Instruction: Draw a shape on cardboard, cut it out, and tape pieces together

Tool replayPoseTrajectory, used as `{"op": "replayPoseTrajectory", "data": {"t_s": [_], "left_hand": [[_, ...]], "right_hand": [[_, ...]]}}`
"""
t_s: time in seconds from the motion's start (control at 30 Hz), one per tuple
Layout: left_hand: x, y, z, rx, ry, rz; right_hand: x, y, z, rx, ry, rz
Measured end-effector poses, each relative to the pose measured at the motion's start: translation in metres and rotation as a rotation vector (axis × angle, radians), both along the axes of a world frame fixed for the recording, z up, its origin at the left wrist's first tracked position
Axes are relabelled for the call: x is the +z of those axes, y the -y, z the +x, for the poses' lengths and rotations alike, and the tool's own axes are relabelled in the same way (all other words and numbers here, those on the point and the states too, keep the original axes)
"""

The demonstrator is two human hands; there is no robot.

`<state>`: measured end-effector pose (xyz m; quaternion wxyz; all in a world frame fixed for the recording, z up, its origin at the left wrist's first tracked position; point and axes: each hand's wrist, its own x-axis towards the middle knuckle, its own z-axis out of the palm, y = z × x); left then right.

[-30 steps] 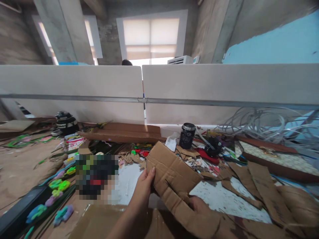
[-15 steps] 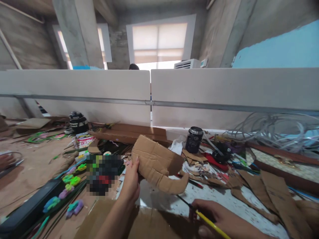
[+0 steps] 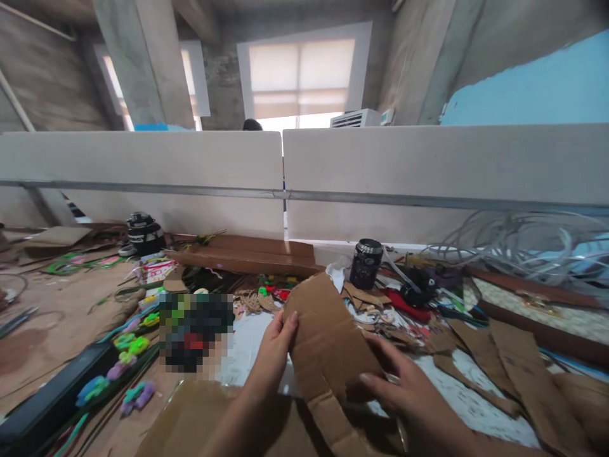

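Note:
A cut piece of brown cardboard with a curved strip at its lower end is held up in front of me. My left hand pinches its left edge, thumb on the near face. My right hand is closed on its right edge, with thumb and fingers at the cardboard. Whether the yellow-handled tool is still in my right hand is hidden. Below lies a larger cardboard sheet, partly covered by my forearms.
A dark open-topped canister and cardboard scraps lie to the right. Clear tubing is coiled behind them. To the left are a long black box, fuzzy coloured flowers and a black jar. A white partition runs across the back.
The cardboard piece has turned so its curved strip points down towards me. My right hand has moved up from below onto its right edge. The yellow-handled tool no longer shows.

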<state>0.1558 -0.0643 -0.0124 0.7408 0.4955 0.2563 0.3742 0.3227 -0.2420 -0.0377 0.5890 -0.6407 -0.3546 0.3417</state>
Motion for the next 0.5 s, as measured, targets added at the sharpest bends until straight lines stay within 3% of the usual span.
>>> {"op": "replayPoseTrajectory", "data": {"t_s": [0.07,0.17,0.37,0.5], "left_hand": [[0.001,0.013,0.003,-0.019,-0.003,0.015],[0.002,0.025,0.005,-0.041,0.002,-0.004],[-0.016,0.029,0.011,-0.259,-0.057,-0.083],[-0.023,0.03,0.013,-0.272,-0.03,-0.107]], "right_hand": [[-0.011,-0.006,-0.013,0.12,-0.265,0.024],[-0.019,-0.011,-0.026,0.155,-0.439,0.086],[-0.003,-0.008,-0.033,-0.086,-0.457,0.173],[-0.002,-0.009,-0.03,-0.026,-0.418,0.178]]}}
